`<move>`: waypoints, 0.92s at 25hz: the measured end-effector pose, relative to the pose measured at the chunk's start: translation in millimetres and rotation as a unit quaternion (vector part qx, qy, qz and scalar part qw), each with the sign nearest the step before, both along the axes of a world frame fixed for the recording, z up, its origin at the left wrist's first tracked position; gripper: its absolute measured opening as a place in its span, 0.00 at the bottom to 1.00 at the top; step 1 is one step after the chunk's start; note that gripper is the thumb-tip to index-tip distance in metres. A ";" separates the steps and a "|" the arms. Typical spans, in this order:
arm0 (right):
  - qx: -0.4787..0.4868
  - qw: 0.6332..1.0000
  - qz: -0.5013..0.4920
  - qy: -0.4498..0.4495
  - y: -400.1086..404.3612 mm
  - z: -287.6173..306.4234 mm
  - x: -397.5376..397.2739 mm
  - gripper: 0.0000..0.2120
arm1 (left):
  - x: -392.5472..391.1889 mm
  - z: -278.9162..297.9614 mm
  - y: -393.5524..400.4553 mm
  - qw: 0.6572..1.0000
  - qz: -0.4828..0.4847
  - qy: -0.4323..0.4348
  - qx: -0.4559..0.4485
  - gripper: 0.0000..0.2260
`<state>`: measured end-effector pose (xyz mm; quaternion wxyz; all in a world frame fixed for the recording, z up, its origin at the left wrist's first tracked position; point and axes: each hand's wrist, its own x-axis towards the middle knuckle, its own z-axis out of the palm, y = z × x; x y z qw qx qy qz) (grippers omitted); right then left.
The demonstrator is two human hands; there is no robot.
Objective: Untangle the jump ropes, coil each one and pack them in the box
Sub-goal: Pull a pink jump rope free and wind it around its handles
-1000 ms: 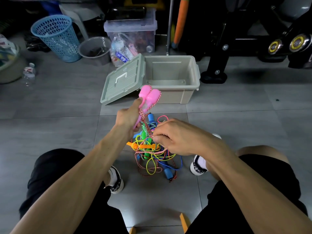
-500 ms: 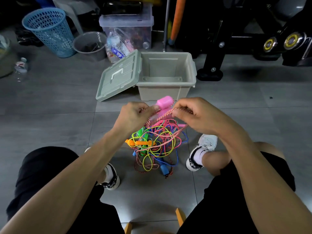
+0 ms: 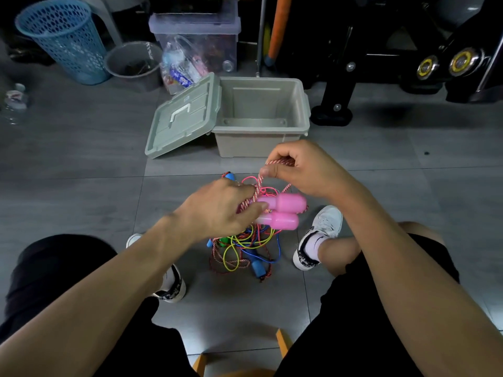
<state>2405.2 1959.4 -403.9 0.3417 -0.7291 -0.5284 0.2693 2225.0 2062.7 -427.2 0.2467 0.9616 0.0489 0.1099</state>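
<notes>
Two pink handles (image 3: 283, 210) lie side by side, pointing right, gripped at their narrow ends by my left hand (image 3: 217, 210). Their red-and-white braided rope (image 3: 260, 183) runs up to my right hand (image 3: 296, 167), which pinches a loop of it between thumb and fingers. Below hangs and lies the tangle of jump ropes (image 3: 245, 248): yellow, blue, pink and braided cords with blue and green handles, resting on the floor between my feet. The grey box (image 3: 261, 131) stands open behind, nothing visible inside, with its lid (image 3: 182, 118) leaning against its left side.
A blue mesh basket (image 3: 62, 39), a grey bucket (image 3: 133, 63) and a clear storage bin (image 3: 196, 39) stand at the back left. Black exercise equipment (image 3: 381, 50) fills the back right. A plastic bottle (image 3: 13, 102) lies far left. My white shoes (image 3: 318, 235) flank the tangle.
The pink handles have come down and turned to point right. My right hand has risen a little, still pinching the braided rope, and the tangle hangs lower beneath the handles.
</notes>
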 end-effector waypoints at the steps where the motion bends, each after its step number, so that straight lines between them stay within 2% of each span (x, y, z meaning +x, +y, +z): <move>1: -0.014 1.000 0.002 0.024 1.6 -2.5 5.0 0.08 | -3.2 0.7 1.5 1.000 -0.010 -0.001 0.001 0.16; 4: -0.050 0.996 -0.010 0.078 -0.8 -11.7 28.4 0.08 | -12.1 0.6 14.8 0.997 0.003 -0.027 -0.074 0.15; 7: -0.063 0.994 -0.025 0.091 -9.9 -20.8 44.7 0.07 | -15.1 -2.5 26.6 0.974 0.071 -0.034 -0.210 0.18; 9: -0.069 0.993 -0.038 0.093 -13.2 -26.5 45.8 0.08 | -10.8 -3.6 28.4 0.910 0.141 -0.057 -0.385 0.19; 11: -0.077 0.992 -0.049 0.090 -12.5 -29.9 38.2 0.10 | -2.9 -4.5 29.1 0.831 0.212 -0.109 -0.503 0.16; 13: -0.062 0.987 -0.044 0.138 -8.6 -31.1 21.8 0.11 | 5.1 -5.0 32.1 0.786 0.284 -0.148 -0.529 0.13; 15: -0.045 0.975 -0.038 0.214 -7.0 -32.7 0.5 0.12 | 10.7 -6.6 36.8 0.771 0.362 -0.164 -0.498 0.12; 17: -0.055 0.963 -0.024 0.264 -7.1 -34.4 -23.5 0.09 | 12.9 -7.9 41.2 0.792 0.417 -0.165 -0.414 0.09; 18: -0.069 0.965 -0.008 0.254 -6.9 -34.1 -33.5 0.08 | 12.2 -9.7 44.0 0.824 0.426 -0.156 -0.338 0.09; 20: -0.081 0.984 0.033 0.153 -5.8 -31.5 -41.7 0.08 | 9.4 -15.2 47.9 0.895 0.404 -0.098 -0.159 0.10; 21: -0.079 0.991 0.041 0.101 -4.8 -28.3 -40.9 0.09 | 7.6 -17.4 48.2 0.919 0.377 -0.061 -0.092 0.11; 23: -0.076 0.996 0.030 0.031 -5.5 -19.4 -32.2 0.09 | 5.2 -21.8 45.8 0.952 0.306 -0.008 -0.022 0.14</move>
